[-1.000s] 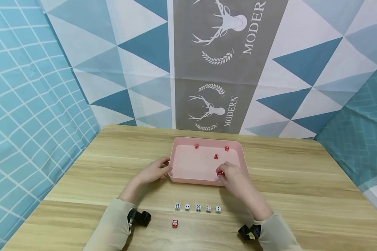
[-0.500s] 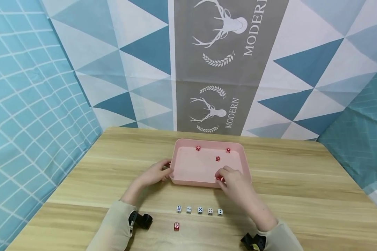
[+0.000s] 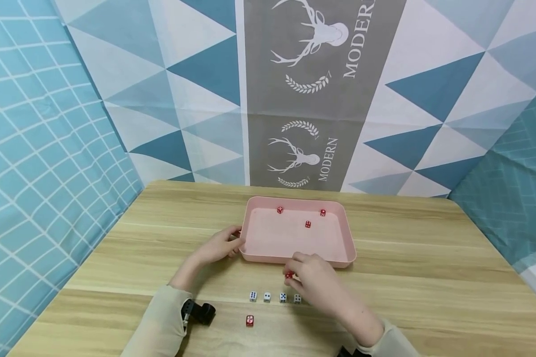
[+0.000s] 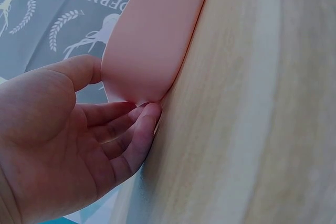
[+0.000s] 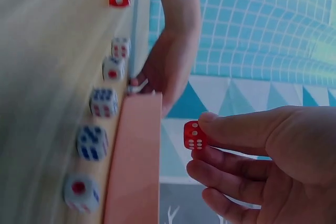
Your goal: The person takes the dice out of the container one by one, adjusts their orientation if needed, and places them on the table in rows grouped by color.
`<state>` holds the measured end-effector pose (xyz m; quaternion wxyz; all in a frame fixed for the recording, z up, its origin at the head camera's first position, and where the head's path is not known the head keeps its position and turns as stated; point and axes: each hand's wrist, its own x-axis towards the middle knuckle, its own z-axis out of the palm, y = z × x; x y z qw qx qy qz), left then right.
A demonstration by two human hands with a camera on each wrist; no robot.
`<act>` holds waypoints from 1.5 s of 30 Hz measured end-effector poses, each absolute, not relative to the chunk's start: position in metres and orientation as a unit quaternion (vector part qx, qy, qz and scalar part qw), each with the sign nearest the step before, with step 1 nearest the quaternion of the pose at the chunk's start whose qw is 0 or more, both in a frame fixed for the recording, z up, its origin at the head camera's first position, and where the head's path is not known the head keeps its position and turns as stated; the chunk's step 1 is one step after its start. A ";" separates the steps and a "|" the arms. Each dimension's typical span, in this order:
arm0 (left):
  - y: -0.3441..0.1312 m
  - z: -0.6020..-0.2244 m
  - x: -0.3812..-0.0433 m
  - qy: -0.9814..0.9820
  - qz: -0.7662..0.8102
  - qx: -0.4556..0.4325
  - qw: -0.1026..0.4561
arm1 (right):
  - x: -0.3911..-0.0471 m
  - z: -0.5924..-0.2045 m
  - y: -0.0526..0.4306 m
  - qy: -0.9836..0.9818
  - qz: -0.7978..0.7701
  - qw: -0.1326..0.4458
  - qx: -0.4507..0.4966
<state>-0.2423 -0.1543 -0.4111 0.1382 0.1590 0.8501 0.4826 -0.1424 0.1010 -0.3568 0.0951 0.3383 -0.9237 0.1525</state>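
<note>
Here, right hand (image 3: pixel 317 281) pinching red die (image 5: pixel 195 135) (white-pipped), tray (image 3: pixel 274 233) beyond

Plain beige sleeves (image 3: pixel 158 320), slightly loose, meet 2 black wrist cameras (image 3: pixel 203 313), the left one blocky with a rounded end.

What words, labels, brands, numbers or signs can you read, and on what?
"MODERN": lower lettering, grey wall panel.
"MODER": upper lettering there, cut off in head view.
White dice, red dice: pips, no numerals.
7-like marks beside wreaths: too small to be sure.
Nothing else readable.
</note>
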 end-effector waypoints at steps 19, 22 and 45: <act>-0.151 -0.392 -0.231 0.841 0.491 0.169 0.150 | -0.124 -0.373 0.076 -0.894 0.144 0.059 0.421; -0.149 -0.381 -0.224 0.839 0.493 0.173 0.151 | -0.123 -0.375 0.072 -0.895 0.123 0.056 0.426; -0.149 -0.386 -0.225 0.839 0.496 0.167 0.150 | -0.123 -0.387 0.056 -0.898 0.062 0.053 0.433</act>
